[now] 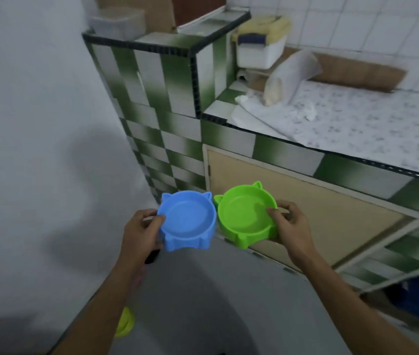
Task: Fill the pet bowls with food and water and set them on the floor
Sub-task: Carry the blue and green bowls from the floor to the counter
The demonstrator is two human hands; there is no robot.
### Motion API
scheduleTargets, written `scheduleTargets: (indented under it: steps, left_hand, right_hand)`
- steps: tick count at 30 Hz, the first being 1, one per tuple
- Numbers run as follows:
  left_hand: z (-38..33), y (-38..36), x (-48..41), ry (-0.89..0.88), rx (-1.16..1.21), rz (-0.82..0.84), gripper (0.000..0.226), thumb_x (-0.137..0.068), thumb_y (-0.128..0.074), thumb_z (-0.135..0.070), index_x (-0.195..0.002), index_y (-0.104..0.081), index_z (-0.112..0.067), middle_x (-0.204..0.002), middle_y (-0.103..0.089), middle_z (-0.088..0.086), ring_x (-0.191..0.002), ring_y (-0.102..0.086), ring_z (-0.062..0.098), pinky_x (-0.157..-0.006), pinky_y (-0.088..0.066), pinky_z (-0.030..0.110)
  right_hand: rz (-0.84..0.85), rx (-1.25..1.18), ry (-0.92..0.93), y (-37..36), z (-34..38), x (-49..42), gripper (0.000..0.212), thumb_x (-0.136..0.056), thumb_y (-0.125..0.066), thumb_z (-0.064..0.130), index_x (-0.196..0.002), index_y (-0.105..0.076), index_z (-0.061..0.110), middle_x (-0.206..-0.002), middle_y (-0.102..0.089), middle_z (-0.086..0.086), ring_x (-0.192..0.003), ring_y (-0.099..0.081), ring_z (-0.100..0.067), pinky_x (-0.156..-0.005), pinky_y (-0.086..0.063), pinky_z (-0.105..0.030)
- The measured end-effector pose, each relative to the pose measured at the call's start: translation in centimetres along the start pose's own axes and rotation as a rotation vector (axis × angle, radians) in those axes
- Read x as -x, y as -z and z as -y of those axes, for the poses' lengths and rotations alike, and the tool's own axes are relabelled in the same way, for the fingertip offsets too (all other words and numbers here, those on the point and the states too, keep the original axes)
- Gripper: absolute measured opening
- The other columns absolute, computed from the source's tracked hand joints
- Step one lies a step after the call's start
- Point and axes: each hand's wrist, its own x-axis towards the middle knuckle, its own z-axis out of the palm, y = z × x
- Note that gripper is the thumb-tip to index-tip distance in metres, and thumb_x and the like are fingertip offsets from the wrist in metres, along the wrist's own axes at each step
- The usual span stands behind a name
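I carry two cat-eared plastic pet bowls side by side above the grey floor. My left hand [143, 230] grips the blue bowl [187, 221] by its left rim, thumb on top. The green bowl [245, 213] is held by my right hand [289, 222] at its right rim, thumb inside the edge. Both bowls look empty and their rims nearly touch.
A green-and-white tiled counter [290, 155] with a patterned cloth [356, 124] stands ahead and to the right, a beige cupboard door [305, 211] below it. A clear bag of pale contents [287, 78] and a white tub [260, 51] sit on top. A yellow-green object [125, 321] lies on the floor.
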Motion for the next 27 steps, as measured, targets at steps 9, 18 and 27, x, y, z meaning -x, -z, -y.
scheduleTargets:
  steps: [9, 18, 27]
  left_hand:
    - [-1.4, -15.6, 6.5, -0.073, -0.051, 0.357, 0.011, -0.091, -0.067, -0.017, -0.101, -0.064, -0.02, -0.091, -0.068, 0.002, -0.075, -0.065, 0.018, -0.054, -0.056, 0.031]
    - [0.0, -31.6, 19.3, -0.052, -0.104, 0.703, 0.015, -0.091, -0.067, -0.016, -0.105, -0.062, -0.016, -0.097, -0.069, 0.008, -0.073, -0.065, 0.02, -0.059, -0.057, 0.035]
    - [1.2, -45.1, 32.6, -0.101, -0.153, 0.943, 0.008, -0.093, -0.063, -0.013, -0.096, -0.061, -0.02, -0.084, -0.065, 0.005, -0.064, -0.062, 0.017, -0.063, -0.057, 0.04]
  right_hand:
    - [-0.346, -0.111, -0.049, 18.0, -1.4, 7.1, 0.02, -0.094, -0.065, 0.019, -0.113, -0.059, 0.016, -0.102, -0.068, -0.012, -0.087, -0.068, -0.028, -0.058, -0.061, -0.041]
    - [-0.709, -0.238, -0.08, 36.4, -4.2, 17.3, 0.02, -0.094, -0.064, 0.017, -0.114, -0.062, 0.014, -0.103, -0.067, -0.012, -0.087, -0.067, -0.026, -0.062, -0.06, -0.041]
    - [-0.981, -0.312, -0.072, 50.7, -6.8, 24.9, 0.013, -0.095, -0.062, 0.014, -0.107, -0.06, 0.019, -0.099, -0.065, -0.012, -0.084, -0.065, -0.023, -0.053, -0.058, -0.033]
